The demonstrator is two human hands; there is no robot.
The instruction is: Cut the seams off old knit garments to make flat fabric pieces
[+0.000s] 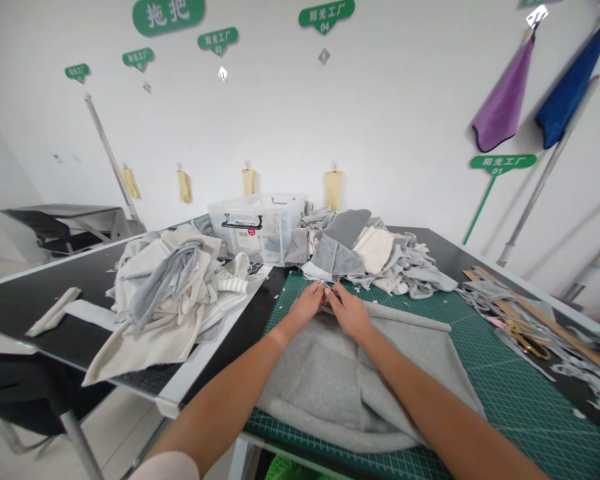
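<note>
A large piece of grey fabric (pixel 325 373) lies on the green cutting mat (pixel 525 393), its near and far edges rolled or folded over. At its far left edge my left hand (pixel 310 299) is closed, fingertips pinching the cloth. Right beside it, my right hand (pixel 347 308) also pinches the fabric, the two sets of fingertips nearly meeting. Between the hands the cloth is bunched up a little; a small dark spot there is too small to make out. Just beyond my hands lies a heap of grey and cream fabric scraps (pixel 340 250).
Left of the mat sits another pile of cloth (pixel 165 280). A clear plastic box (pixel 245 227) stands at the back. On the right lie gold-handled scissors (pixel 530 343), wooden strips (pixel 565 327) and fabric trimmings. A black chair (pixel 35 393) is at the lower left.
</note>
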